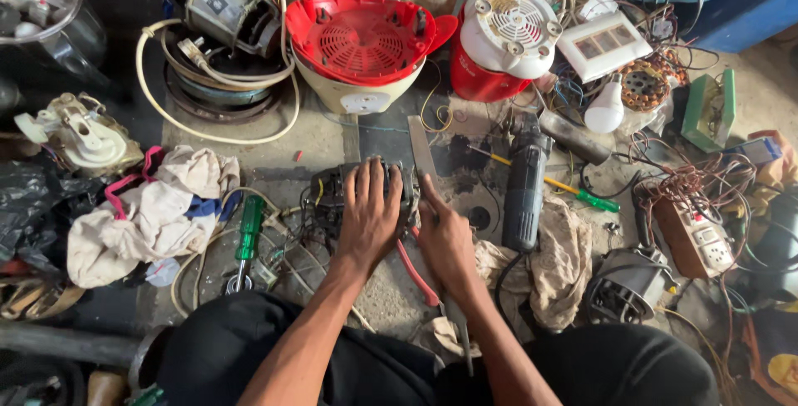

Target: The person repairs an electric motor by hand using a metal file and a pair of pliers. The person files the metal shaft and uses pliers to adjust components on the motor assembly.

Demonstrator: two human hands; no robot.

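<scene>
The left hand [368,213] is lying palm-down on a dark motor unit [332,192], fingers spread flat across its top and not curled around anything. The unit is sitting on the concrete floor [332,136] directly in front of the person's knees, with thin wires trailing from its left side.

The right hand [445,240] is closing around a flat metal file [421,152], whose blade is angling up and away past the motor's right edge while its tang is sticking out behind the wrist (how tightly the fingers are clamping it cannot be told, since the palm is facing down). Just under this hand, red-handled pliers [413,269] are lying on the floor.

A green-handled screwdriver [248,231] is resting to the left of the motor, near a heap of pale rags [154,215]. To the right, a dark angle grinder [526,190] is lying lengthwise, with a yellow and green screwdriver [573,190] crossing behind it. Farther back, a red and cream appliance housing [362,49] and a red and white mixer base [503,40] are standing side by side, with a white bulb [605,108] near them.
</scene>
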